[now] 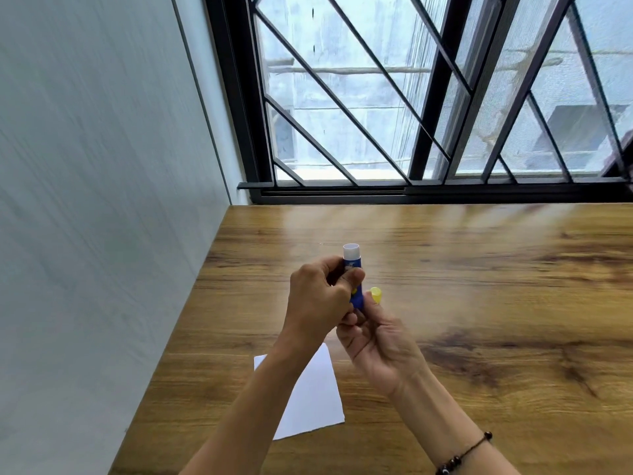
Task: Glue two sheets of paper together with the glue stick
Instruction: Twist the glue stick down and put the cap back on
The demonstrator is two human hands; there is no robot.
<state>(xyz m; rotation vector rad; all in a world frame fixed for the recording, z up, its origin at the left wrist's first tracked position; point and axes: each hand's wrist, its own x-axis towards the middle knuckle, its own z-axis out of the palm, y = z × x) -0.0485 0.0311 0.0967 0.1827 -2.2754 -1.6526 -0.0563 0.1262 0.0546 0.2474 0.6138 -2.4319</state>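
The left hand (pixel 318 299) is gripping the blue glue stick (pixel 353 274) upright above the wooden table (pixel 479 303), its uncapped white tip (facing up) projecting above the fingers. The right hand (pixel 373 337) is steadying the stick's base while pinching the yellow cap (pixel 375 294). Below both wrists, white paper (pixel 308 395) is lying flat.

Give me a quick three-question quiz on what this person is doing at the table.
1. True or false: the glue stick is uncapped.
2. Which hand holds the yellow cap? A) left hand B) right hand
3. What lies on the table under the forearms?

Key: 1 true; 2 B; 3 white paper, how many sheets cannot be told.
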